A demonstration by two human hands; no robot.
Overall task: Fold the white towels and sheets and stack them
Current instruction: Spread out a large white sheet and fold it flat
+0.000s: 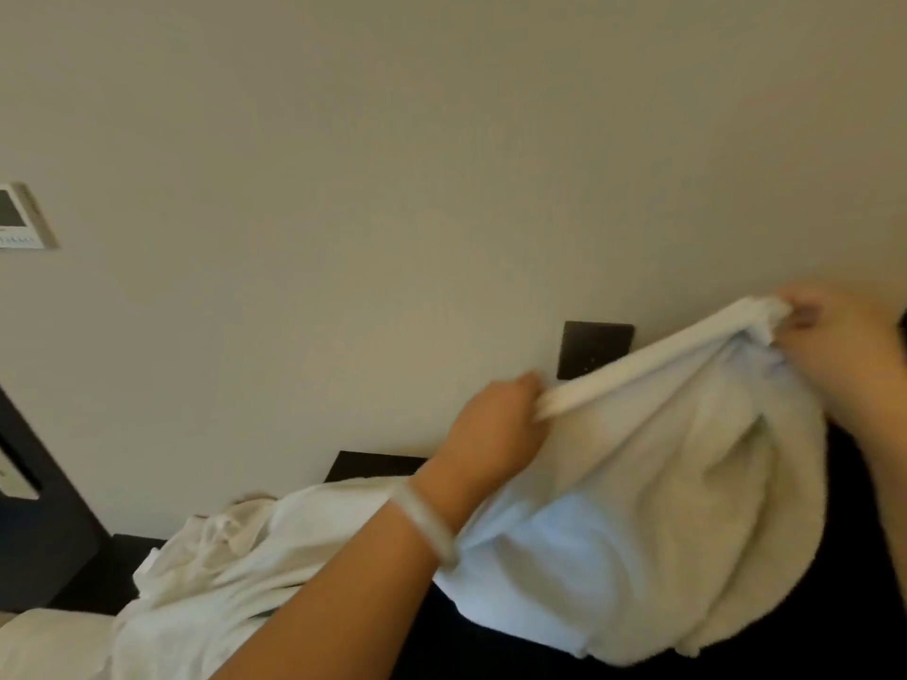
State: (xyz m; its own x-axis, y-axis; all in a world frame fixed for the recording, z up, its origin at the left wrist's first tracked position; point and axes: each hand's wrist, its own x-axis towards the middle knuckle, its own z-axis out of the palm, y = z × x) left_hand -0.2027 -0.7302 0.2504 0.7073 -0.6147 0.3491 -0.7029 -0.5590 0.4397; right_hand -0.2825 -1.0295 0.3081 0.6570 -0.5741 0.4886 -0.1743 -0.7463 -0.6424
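Note:
A white towel (653,507) hangs in the air at the right, its top edge stretched between my two hands. My left hand (495,429) grips the lower left end of that edge; a clear bangle circles its wrist. My right hand (844,336) pinches the upper right end near the frame's edge. The towel sags below in a loose pouch. A crumpled white sheet (235,557) lies lower left, partly behind my left forearm.
A beige wall fills the view, with a dark switch plate (594,346) behind the towel edge and another dark plate (373,466) lower down. A white control panel (24,218) hangs far left. A dark headboard panel (34,507) and dark ledge sit lower left.

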